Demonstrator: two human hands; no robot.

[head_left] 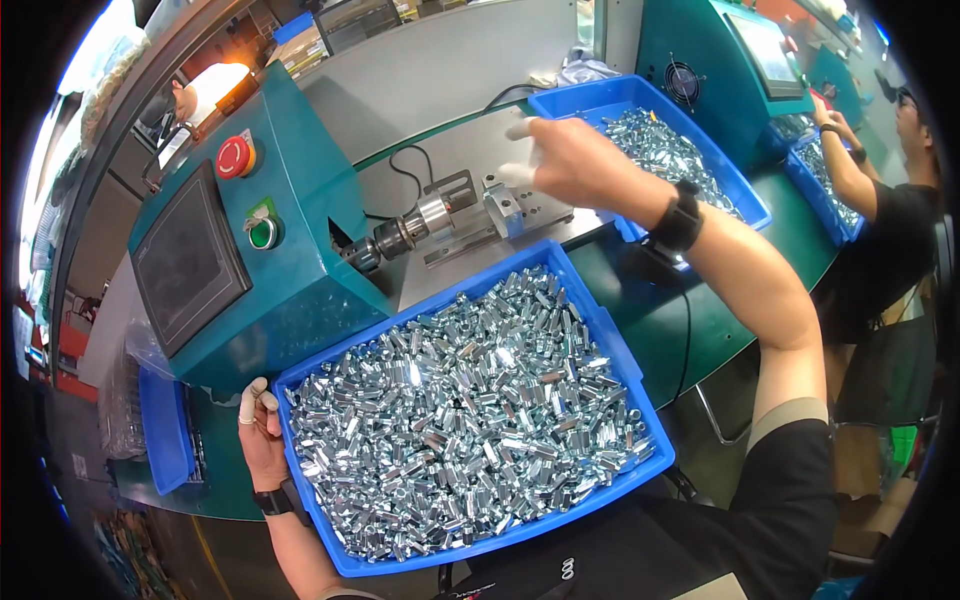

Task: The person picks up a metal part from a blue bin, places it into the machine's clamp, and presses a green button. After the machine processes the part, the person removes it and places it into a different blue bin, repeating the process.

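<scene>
My right hand (580, 165) reaches over the metal fixture (505, 207) of a green bench machine. White covers sit on its fingertips; thumb and forefinger point left, apart, and I see nothing between them. Left of the fixture is the machine's steel spindle (400, 235). My left hand (260, 425) is beside the left edge of a blue tray (625, 355), its covered fingers curled together. Whatever they may hold is too small to make out. Shiny hexagonal metal pieces (460, 420), like long nuts, fill that tray.
The green machine housing (290, 180) carries a dark screen, a red stop button (236, 157) and a green button. Another blue tray (745, 180) of metal parts stands right of the fixture. A co-worker (890, 200) works at a similar machine on the far right.
</scene>
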